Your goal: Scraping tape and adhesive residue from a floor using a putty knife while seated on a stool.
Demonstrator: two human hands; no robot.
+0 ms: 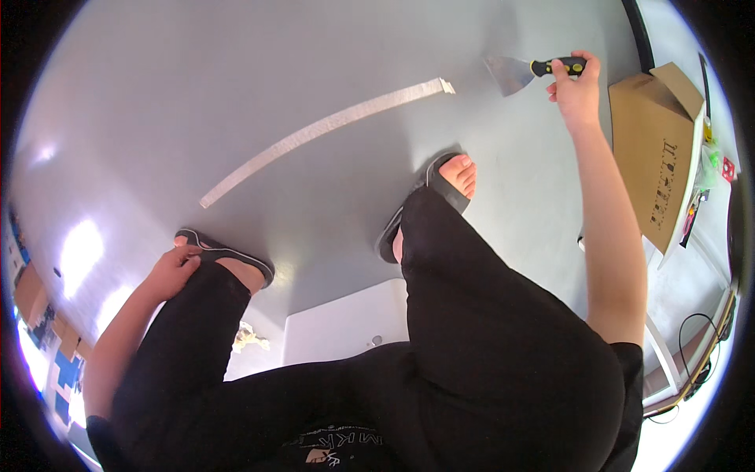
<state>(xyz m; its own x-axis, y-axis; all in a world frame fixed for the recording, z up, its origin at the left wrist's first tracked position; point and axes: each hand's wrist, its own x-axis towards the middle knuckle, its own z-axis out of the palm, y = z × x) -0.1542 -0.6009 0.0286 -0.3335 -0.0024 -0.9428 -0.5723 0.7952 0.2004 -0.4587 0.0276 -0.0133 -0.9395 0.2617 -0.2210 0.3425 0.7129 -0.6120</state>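
My right hand [580, 94] is closed round the black and yellow handle of a putty knife [511, 75], held out at the upper right. Its wide metal blade points left, over the grey floor [259, 71]. Left of the blade, a long whitish strip of tape [330, 124] lies across the floor. The strip's right end looks crumpled or folded, and stays apart from the blade. My left hand [171, 273] rests over my left knee, fingers loosely extended and holding nothing.
An open cardboard box [653, 149] stands at the right, beside a white-framed table [667, 354] with small coloured items. A white box-like piece [346, 321] is below me, between my legs. My sandalled feet [456, 177] stand on the near side of the strip.
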